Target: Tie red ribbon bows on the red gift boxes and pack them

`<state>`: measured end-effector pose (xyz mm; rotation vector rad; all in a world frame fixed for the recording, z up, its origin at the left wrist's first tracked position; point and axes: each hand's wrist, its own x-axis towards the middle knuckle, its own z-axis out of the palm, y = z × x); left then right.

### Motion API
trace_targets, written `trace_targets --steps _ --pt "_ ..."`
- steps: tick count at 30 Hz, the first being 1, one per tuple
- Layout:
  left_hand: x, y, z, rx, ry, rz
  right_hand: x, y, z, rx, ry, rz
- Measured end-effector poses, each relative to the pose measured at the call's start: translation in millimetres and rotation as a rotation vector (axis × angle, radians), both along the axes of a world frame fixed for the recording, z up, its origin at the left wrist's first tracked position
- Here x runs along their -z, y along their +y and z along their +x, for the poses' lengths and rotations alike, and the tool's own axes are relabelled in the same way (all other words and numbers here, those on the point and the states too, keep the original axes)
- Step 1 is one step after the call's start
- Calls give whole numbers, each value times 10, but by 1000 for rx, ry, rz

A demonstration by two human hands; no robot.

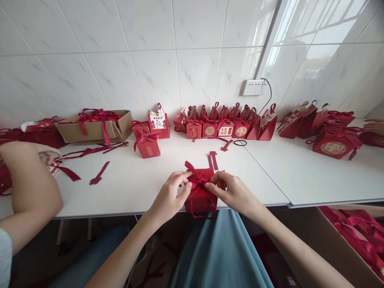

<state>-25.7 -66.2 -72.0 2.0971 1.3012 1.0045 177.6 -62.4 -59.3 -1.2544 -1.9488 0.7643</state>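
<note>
A small red gift box [201, 202] stands at the table's front edge, right before me, with a cord handle hanging down its near side. Across its top runs a red ribbon [199, 180] tied in a bow. My left hand [174, 189] pinches the bow's left side between thumb and fingers. From the right, my right hand [225, 186] grips the ribbon close to the knot in the same way. Just behind the box lie red paper strips [213, 159].
Several finished red boxes [225, 130] line the wall, with more at right [333, 143]. A cardboard box [93, 134] of ribbons stands back left; another carton [357, 240] sits below right. A co-worker's arm [33, 176] reaches in at left. A black ring [240, 143] lies behind.
</note>
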Motion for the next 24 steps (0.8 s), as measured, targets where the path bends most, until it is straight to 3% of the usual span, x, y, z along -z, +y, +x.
trace_targets --steps 6,10,18,24 --pt "8 66 -37 -41 -19 10 35 151 23 -57 177 -277" --pt "24 96 -73 -33 -93 -106 30 210 70 -98 266 -427" --pt "56 123 -124 -9 -108 -142 61 255 132 -206 451 -542" --pt "87 121 -147 19 -121 -164 136 274 180 -238 523 -533"
